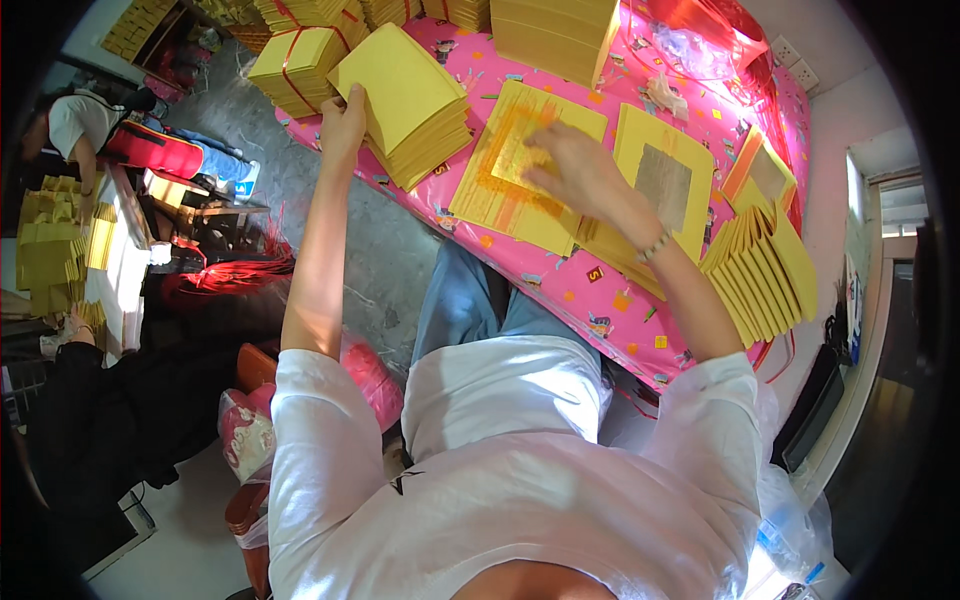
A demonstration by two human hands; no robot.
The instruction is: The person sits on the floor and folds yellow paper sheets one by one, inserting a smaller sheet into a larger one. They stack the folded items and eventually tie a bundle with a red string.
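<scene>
My left hand (343, 125) is closed at the left corner of a tall stack of yellow paper (410, 95), its thumb near the top sheet. My right hand (585, 175) hovers, slightly blurred, over a yellow sheet (480, 200) that bears an orange-and-gold square (512, 155). Its fingers are apart and slightly curled, and I see nothing held in them. Right of that hand lies another yellow sheet (635, 130) with a grey-brown square (663, 185) on it. Part of the yellow paper under my right wrist is covered by the arm.
Yellow bundles (300, 70) tied with red string stand at the back left of the pink patterned tablecloth (560, 285). A fanned yellow stack (765, 275) sits at the right, red strips (715, 30) behind. Far left, another person (85, 125) bends near a white table (125, 260).
</scene>
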